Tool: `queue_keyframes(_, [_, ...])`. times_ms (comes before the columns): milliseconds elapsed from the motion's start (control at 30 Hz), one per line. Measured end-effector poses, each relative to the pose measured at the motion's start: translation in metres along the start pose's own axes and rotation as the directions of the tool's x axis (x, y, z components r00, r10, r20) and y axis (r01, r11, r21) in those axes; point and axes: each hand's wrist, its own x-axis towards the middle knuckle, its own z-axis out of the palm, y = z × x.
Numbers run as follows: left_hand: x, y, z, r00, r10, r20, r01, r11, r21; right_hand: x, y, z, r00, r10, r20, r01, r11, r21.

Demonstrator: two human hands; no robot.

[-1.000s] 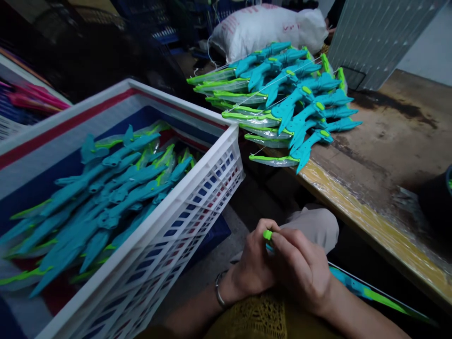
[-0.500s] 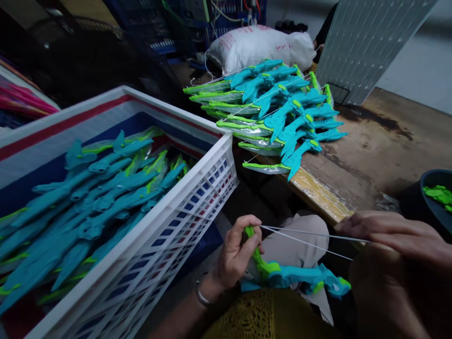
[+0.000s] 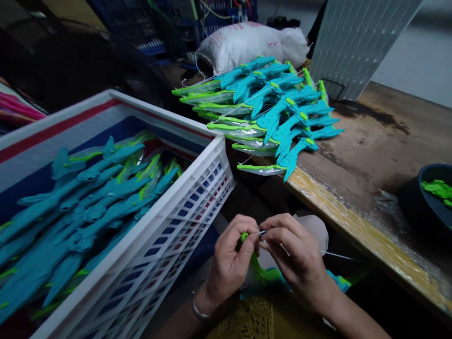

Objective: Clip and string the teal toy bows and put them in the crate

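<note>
Dozens of teal plastic toy bows fill the white slatted plastic crate at the left. A stack of teal-and-green toy bows lies on the worn wooden table, beside a dark round bowl of green parts. Over the lap, the left hand pinches the green tip of a teal-and-green plastic toy bow. The right hand, touching it, pinches a thin white string at that tip.

crate: white plastic, perforated | table: worn wood | bows: glossy plastic
</note>
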Motion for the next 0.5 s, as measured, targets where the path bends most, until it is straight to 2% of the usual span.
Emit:
queue_keyframes(133, [0.003, -0.001, 0.000, 1.000, -0.015, 0.027, 0.017, 0.998, -0.061, 0.002, 0.013, 0.012, 0.977, 0.198, -0.076, -0.173, 0.952, 0.254])
queue_keyframes(200, [0.004, -0.005, -0.002, 0.999, -0.027, 0.045, 0.032, 0.994, -0.107, 0.004, 0.019, 0.020, 0.943, 0.325, -0.071, -0.270, 0.873, 0.407])
queue_keyframes(267, [0.003, -0.010, -0.003, 0.997, -0.035, 0.069, 0.046, 0.984, -0.171, 0.005, 0.023, 0.026, 0.912, 0.409, 0.005, -0.341, 0.753, 0.563])
queue_keyframes(333, [0.003, -0.015, -0.005, 0.995, -0.040, 0.094, 0.060, 0.972, -0.229, 0.006, 0.026, 0.032, 0.895, 0.438, 0.088, -0.376, 0.630, 0.679])
queue_keyframes(400, [0.002, -0.017, -0.006, 0.993, -0.052, 0.104, 0.078, 0.963, -0.256, 0.006, 0.029, 0.035, 0.878, 0.461, 0.130, -0.400, 0.555, 0.729])
queue_keyframes(500, [0.000, -0.017, -0.006, 0.989, -0.106, 0.107, 0.131, 0.953, -0.273, 0.005, 0.032, 0.034, 0.884, 0.450, 0.124, -0.388, 0.560, 0.732])
